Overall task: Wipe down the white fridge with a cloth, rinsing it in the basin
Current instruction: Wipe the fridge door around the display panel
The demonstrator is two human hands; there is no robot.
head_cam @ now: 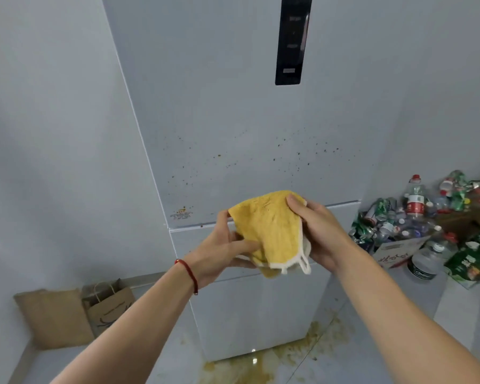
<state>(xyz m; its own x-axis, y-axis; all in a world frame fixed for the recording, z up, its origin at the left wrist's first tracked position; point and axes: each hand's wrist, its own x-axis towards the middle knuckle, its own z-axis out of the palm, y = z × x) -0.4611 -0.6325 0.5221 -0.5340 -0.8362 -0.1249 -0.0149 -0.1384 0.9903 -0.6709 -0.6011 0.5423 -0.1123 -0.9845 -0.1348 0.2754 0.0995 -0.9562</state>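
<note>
Head view: I hold the cloth (272, 231) up in front of the fridge (233, 120), between both hands, level with the seam where the upper door meets the lower one. My left hand (227, 245) grips the cloth's left side, thumb laid across its yellow face and fingers curled behind it. My right hand (319, 231) pinches the upper right edge, fingertips (293, 202) folded over the top and palm behind the cloth. The cloth is yellow with a white border, and a white loop hangs from its lower right corner. It seems clear of the door, though from this angle I cannot be sure.

Brown specks (261, 156) are scattered across the lower part of the upper door, above the cloth. A black panel (291, 40) runs down the upper door near the top. A small sticker (182, 213) sits at the door's lower left corner.

A red string (189, 273) circles my left wrist.

On the floor (372, 342), a yellowish-brown spill (283, 356) spreads around the fridge's base. To the left, against the wall, a paper bag (110, 306) stands beside a flat brown piece (53, 317). To the right lies a heap of bottles and crushed cans (416, 214), with a box (396, 252) among them.
</note>
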